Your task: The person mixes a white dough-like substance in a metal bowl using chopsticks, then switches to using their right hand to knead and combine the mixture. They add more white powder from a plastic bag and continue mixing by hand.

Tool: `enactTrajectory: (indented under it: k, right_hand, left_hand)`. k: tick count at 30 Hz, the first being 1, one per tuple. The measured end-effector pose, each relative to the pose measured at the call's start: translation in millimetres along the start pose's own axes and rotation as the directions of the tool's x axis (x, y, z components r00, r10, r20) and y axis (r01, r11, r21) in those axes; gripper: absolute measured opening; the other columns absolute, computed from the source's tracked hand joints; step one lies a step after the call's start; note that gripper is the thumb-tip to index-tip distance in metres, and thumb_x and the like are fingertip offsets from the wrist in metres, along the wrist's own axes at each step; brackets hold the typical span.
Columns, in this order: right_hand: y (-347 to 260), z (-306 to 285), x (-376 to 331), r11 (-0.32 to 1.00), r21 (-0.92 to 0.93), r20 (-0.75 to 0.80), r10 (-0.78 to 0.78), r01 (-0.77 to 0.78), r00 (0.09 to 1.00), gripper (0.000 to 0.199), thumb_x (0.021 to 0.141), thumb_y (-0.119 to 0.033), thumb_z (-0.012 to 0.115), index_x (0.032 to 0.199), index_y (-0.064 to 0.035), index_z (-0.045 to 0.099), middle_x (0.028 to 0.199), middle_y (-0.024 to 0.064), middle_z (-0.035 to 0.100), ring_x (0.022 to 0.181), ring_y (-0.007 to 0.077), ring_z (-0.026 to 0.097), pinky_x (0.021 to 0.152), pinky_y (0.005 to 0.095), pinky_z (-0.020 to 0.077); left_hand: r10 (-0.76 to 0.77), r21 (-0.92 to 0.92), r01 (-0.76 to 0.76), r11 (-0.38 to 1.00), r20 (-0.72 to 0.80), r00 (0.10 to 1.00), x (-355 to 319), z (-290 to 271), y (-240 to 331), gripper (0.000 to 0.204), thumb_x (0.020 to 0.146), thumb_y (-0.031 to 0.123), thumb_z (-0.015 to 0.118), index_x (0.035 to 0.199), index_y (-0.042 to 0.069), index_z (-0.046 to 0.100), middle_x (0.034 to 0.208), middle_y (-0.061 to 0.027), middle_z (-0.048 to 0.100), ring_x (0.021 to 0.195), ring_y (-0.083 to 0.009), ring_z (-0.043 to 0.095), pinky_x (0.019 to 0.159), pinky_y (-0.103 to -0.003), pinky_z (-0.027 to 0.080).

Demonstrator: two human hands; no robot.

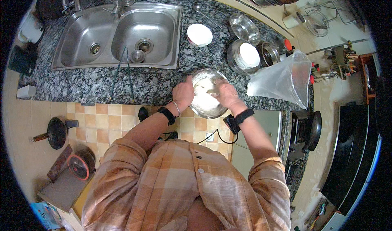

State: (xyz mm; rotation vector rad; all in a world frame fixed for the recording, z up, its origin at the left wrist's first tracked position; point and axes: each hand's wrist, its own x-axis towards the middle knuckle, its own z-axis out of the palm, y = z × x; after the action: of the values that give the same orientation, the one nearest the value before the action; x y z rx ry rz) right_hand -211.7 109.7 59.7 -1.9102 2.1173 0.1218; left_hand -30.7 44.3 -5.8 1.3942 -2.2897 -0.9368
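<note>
A shiny metal bowl (200,112) sits at the counter's front edge, holding a white floury mass (205,93) that looks like flour or dough. At the bowl's left rim, my left hand (183,94) is closed around the edge. My right hand (227,94) reaches over the right rim into the bowl, against the white mass. Its fingers are bent but smeared by motion, so their grip is unclear. Just beyond the bowl stands a white bowl (199,35). To the right of my right hand, a see-through plastic bag (279,80) lies with white powder inside.
A double steel sink (179,35) is set into the granite counter (153,84) at the left. Two thin dark green sticks (130,78) lean across its front edge. Metal bowls (244,29) and a pot with a white dish (249,54) stand back right, near a ladle (208,16).
</note>
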Motion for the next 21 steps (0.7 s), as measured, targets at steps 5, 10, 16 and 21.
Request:
enactTrajectory:
  k: [5, 10, 16, 21]
  right_hand:
    - [-5, 31, 9, 0.965, 0.104, 0.172, 0.223, -0.243, 0.96, 0.066, 0.077, -0.029, 0.073, 0.126, 0.0044, 0.043, 0.107, 0.0293, 0.06, 0.101, 0.0392, 0.06, 0.089, 0.0427, 0.0487]
    - [-16, 18, 3, 0.969, 0.152, 0.001, 0.199, -0.197, 0.98, 0.055, 0.075, -0.024, 0.074, 0.114, 0.0017, 0.046, 0.094, 0.0269, 0.064, 0.091, 0.0399, 0.063, 0.08, 0.0439, 0.0517]
    - [-28, 3, 3, 0.992, -0.103, 0.212, 0.093, -0.072, 0.973, 0.044, 0.086, -0.029, 0.061, 0.114, 0.0018, 0.045, 0.091, 0.0235, 0.066, 0.086, 0.0389, 0.065, 0.074, 0.0466, 0.0527]
    - [-35, 25, 14, 0.994, 0.013, 0.322, -0.104, 0.105, 0.941, 0.03, 0.093, -0.02, 0.043, 0.111, 0.004, 0.047, 0.094, 0.0264, 0.065, 0.091, 0.0413, 0.063, 0.081, 0.049, 0.0486]
  left_hand:
    - [0.017, -0.01, -0.018, 1.0, -0.073, 0.997, 0, 3, -1, 0.032, 0.089, 0.015, 0.046, 0.117, 0.002, 0.052, 0.069, -0.023, 0.064, 0.064, -0.041, 0.064, 0.06, -0.052, 0.051]
    - [0.021, 0.005, -0.021, 1.0, -0.052, 0.998, -1, 1, -1, 0.033, 0.088, 0.014, 0.047, 0.118, 0.0, 0.052, 0.069, -0.023, 0.064, 0.065, -0.0407, 0.064, 0.061, -0.051, 0.051]
    - [0.032, -0.012, -0.033, 0.999, -0.078, 0.996, 0, 2, -2, 0.033, 0.089, 0.015, 0.047, 0.119, 0.002, 0.051, 0.07, -0.0232, 0.064, 0.064, -0.0418, 0.063, 0.06, -0.053, 0.049]
    - [0.004, -0.034, -0.004, 0.999, -0.005, 1.0, 0, -1, -1, 0.039, 0.086, 0.016, 0.049, 0.121, -0.001, 0.049, 0.072, -0.0228, 0.065, 0.067, -0.0404, 0.064, 0.062, -0.05, 0.05]
